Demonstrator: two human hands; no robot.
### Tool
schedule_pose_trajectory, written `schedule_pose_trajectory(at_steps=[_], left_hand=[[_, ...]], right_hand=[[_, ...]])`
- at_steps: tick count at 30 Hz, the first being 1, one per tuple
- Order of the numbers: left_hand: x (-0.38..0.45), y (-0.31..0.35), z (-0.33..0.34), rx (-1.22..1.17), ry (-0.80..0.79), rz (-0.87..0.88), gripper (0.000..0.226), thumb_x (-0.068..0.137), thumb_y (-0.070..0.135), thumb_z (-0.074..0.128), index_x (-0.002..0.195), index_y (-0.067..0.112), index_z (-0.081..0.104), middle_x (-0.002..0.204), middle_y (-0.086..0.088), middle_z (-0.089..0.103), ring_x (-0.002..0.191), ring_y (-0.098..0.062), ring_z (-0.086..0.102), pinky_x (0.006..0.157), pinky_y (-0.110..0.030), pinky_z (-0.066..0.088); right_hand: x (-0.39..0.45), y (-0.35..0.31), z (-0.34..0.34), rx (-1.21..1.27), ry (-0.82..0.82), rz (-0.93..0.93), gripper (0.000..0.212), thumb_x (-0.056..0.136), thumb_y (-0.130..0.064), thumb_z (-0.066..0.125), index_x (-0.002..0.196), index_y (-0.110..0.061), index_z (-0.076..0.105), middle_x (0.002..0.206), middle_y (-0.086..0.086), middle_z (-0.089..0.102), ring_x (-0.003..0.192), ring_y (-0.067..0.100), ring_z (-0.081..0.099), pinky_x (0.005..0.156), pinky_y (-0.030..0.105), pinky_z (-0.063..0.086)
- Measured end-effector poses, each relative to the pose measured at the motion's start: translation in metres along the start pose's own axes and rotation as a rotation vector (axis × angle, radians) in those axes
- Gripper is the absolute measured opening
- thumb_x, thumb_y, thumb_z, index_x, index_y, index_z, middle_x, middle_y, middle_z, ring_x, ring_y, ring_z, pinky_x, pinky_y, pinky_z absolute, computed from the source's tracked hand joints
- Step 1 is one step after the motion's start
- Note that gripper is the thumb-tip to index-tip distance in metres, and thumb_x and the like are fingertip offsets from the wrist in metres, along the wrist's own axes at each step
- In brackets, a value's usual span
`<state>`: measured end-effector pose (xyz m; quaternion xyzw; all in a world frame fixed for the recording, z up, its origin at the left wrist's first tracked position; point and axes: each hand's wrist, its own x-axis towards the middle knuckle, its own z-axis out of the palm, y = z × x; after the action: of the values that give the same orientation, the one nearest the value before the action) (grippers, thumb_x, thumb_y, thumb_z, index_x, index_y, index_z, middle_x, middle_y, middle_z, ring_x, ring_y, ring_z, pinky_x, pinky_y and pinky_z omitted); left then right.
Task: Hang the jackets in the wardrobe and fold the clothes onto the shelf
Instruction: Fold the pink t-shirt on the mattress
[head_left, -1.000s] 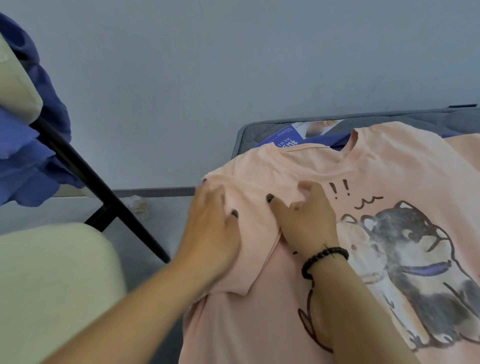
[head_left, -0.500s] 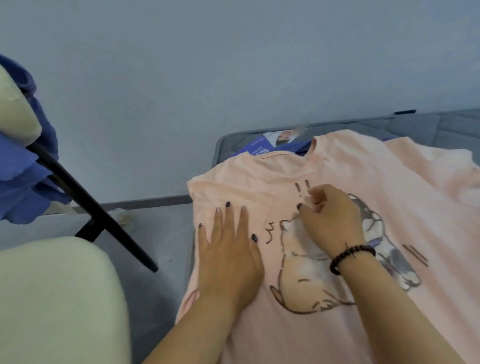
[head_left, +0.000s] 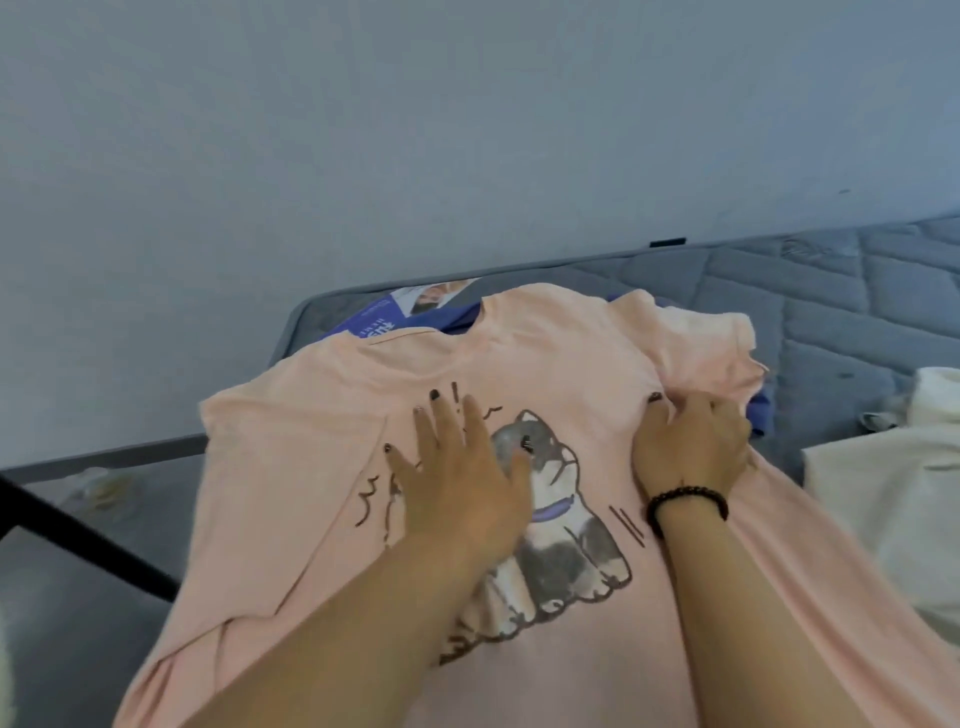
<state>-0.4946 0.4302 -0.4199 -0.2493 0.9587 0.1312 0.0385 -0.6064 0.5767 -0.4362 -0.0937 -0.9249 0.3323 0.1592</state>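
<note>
My left hand (head_left: 462, 499) flat, fingers spread on pink T-shirt (head_left: 561, 364); my right hand (head_left: 691, 452) curled, gripping bunched sleeve (head_left: 711, 353)

One pink T-shirt (head_left: 519, 343), one white garment (head_left: 893, 499), one blue package (head_left: 384, 322), one beaded bracelet (head_left: 685, 499), one mattress (head_left: 831, 291), two hands.

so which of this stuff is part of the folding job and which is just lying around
Part of the job:
- pink t-shirt, spread on the mattress
- left hand, pressing flat on its print
- right hand, fingers gripping the bunched right sleeve
- white garment, probably next to fold

Just lying about:
- grey quilted mattress
- blue printed package behind the collar
- black bar at left
</note>
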Motion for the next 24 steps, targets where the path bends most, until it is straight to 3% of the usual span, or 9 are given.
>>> schedule_pose_trajectory(at_steps=[3,7,10,13,16,19,22,23,24], left_hand=[[0.006,0.028,0.026,0.057,0.116,-0.003,0.076,0.093,0.059,0.011,0.15,0.019,-0.019,0.158,-0.009,-0.022,0.144,-0.031,-0.024,0.113,-0.063,-0.007],[0.009,0.025,0.042,0.087,0.201,-0.031,0.077,0.088,0.061,0.003,0.149,0.02,-0.022,0.159,-0.006,-0.019,0.145,-0.027,-0.021,0.114,-0.061,-0.004],[0.007,0.027,0.041,0.087,0.199,-0.035,0.08,0.081,0.061,-0.007,0.148,0.021,-0.023,0.159,-0.005,-0.021,0.145,-0.027,-0.021,0.114,-0.06,-0.004],[0.006,0.027,0.04,0.099,0.193,-0.031,0.083,0.076,0.061,-0.012,0.148,0.021,-0.024,0.159,-0.005,-0.021,0.145,-0.026,-0.021,0.115,-0.059,-0.005],[0.009,0.027,0.041,0.097,0.201,-0.034,0.085,0.075,0.061,-0.013,0.148,0.021,-0.023,0.159,-0.005,-0.021,0.145,-0.026,-0.021,0.115,-0.058,-0.005],[0.007,0.028,0.041,0.093,0.206,-0.04,0.085,0.075,0.061,-0.012,0.149,0.021,-0.022,0.159,-0.004,-0.02,0.145,-0.025,-0.021,0.116,-0.058,-0.006],[0.006,0.03,0.039,0.092,0.206,-0.043,0.085,0.075,0.062,-0.013,0.149,0.022,-0.023,0.159,-0.003,-0.021,0.145,-0.024,-0.022,0.115,-0.057,-0.008],[0.006,0.03,0.038,0.09,0.206,-0.043,0.085,0.074,0.062,-0.013,0.148,0.022,-0.024,0.159,-0.003,-0.021,0.145,-0.024,-0.023,0.115,-0.057,-0.009],[0.006,0.03,0.039,0.082,0.208,-0.039,0.085,0.075,0.063,-0.013,0.149,0.022,-0.023,0.159,-0.002,-0.021,0.145,-0.024,-0.022,0.115,-0.057,-0.009]], right_hand=[[0.011,0.0,-0.004,0.137,0.032,0.022,0.037,0.092,-0.03,0.054,0.124,-0.01,0.057,0.131,0.016,0.047,0.123,0.035,0.036,0.104,0.042,0.029],[0.047,0.017,-0.015,0.285,0.097,0.217,0.058,0.082,-0.034,0.065,0.129,-0.004,0.048,0.135,0.018,0.045,0.127,0.035,0.037,0.108,0.041,0.027],[0.067,0.027,-0.018,0.371,0.0,0.319,0.059,0.068,-0.045,0.067,0.111,-0.005,0.061,0.107,0.005,0.064,0.106,0.031,0.057,0.097,0.038,0.043],[0.082,0.037,-0.03,0.491,-0.195,0.296,0.022,0.079,-0.029,0.071,0.07,-0.01,0.066,0.068,0.004,0.054,0.065,0.023,0.05,0.066,0.033,0.044],[0.085,0.043,-0.04,0.731,-0.1,0.354,0.016,0.08,-0.024,0.072,0.069,-0.015,0.066,0.065,-0.001,0.057,0.069,0.017,0.053,0.069,0.028,0.046],[0.081,0.038,-0.037,0.702,0.103,0.189,0.018,0.09,-0.027,0.062,0.086,-0.013,0.073,0.066,-0.005,0.057,0.066,0.009,0.051,0.06,0.013,0.04],[0.074,0.022,-0.04,0.524,0.26,-0.088,0.018,0.092,-0.023,0.059,0.094,-0.011,0.073,0.089,0.002,0.064,0.083,0.009,0.052,0.072,0.008,0.033],[0.071,0.014,-0.045,0.526,0.255,-0.165,0.014,0.091,-0.018,0.06,0.091,-0.014,0.073,0.091,0.001,0.065,0.084,0.007,0.052,0.074,0.006,0.033],[0.068,0.006,-0.051,0.576,0.151,-0.242,0.013,0.089,-0.012,0.06,0.088,-0.016,0.073,0.092,-0.001,0.067,0.083,0.006,0.055,0.075,0.004,0.035]])
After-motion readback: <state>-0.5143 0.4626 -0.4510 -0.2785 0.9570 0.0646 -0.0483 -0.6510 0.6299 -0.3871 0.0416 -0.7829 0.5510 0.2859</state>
